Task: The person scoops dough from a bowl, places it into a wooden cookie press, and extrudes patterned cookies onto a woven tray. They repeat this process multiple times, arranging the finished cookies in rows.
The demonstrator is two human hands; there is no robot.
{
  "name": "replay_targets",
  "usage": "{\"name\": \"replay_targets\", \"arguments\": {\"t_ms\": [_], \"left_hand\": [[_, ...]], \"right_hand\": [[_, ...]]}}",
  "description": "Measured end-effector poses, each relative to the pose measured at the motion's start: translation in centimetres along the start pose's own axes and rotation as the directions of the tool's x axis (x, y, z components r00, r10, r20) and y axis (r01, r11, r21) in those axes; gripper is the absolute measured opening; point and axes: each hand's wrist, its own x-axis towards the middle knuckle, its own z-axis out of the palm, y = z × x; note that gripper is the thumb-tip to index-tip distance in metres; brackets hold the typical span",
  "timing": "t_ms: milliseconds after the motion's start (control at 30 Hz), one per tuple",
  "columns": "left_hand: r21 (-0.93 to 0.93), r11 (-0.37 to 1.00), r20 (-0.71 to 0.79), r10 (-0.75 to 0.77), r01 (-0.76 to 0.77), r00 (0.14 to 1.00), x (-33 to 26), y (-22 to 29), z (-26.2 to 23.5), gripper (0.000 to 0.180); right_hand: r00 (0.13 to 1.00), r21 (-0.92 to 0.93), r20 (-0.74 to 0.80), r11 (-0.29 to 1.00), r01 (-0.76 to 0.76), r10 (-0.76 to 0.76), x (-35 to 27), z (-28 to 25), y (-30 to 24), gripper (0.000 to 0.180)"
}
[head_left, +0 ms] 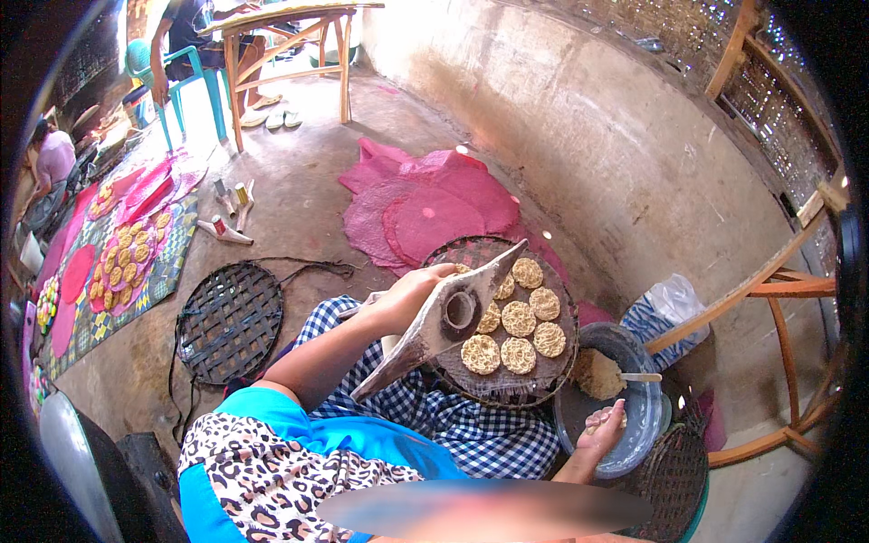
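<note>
Head view: round lattice-patterned golden cakes on tray.

Pink mats — blue-checked cloth

Bare concrete floor, dusty, curving up into the wall on the rt. Lying on it: a heap of round pink cloths near the middle; an empty dark woven tray w/ a cord trailing off it; a patterned mat at left carrying pink rounds & small tan discs; a few small bottles beside the mat. Further back, sandals under a wooden table, turquoise chair next to it.
</note>
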Motion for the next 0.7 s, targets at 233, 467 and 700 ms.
{"name": "replay_targets", "arguments": {"t_ms": [233,467,700], "left_hand": [[0.058,0.993,0.035,-0.101,0.098,0.994,1.0,-0.2,1.4,0.038],[-0.363,0.926,-0.007,-0.116,0.106,0.993,2.5,1.1,4.8,0.046],[-0.293,0.934,0.106,-0.183,0.206,0.978,1.9,3.7,6.9,0.045]], "right_hand": [[0.962,-0.289,0.273,0.951,0.106,-0.024,-3.1,5.5,-0.4,0.037],[0.6,-0.263,0.75,0.706,0.658,-0.279,-6.2,12.6,-5.3,0.049],[0.659,0.083,0.549,0.819,0.568,-0.514,-7.8,19.6,-5.7,0.044]]}}
